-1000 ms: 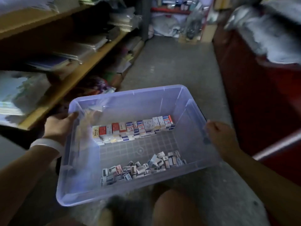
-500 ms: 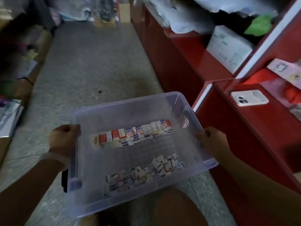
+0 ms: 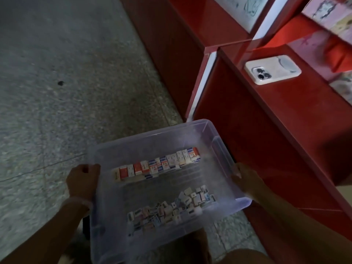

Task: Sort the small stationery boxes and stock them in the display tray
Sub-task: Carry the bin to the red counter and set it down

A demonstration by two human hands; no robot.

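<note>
Carrying the clear plastic tray (image 3: 144, 147) of small boxes (image 3: 156, 165), both hands (image 3: 82, 181) (image 3: 245, 181) grip its sides; next, setting it on the red counter (image 3: 285, 115).

A speckled grey stone floor (image 3: 66, 82) fills the left and upper left of the frame, with a small dark spot (image 3: 60, 83) on it. Red shelving (image 3: 266, 140) runs down the right side. A white phone (image 3: 272, 69) lies camera-side up on its top at the upper right. Blurred printed paper goods (image 3: 329, 12) sit in the upper right corner.
</note>
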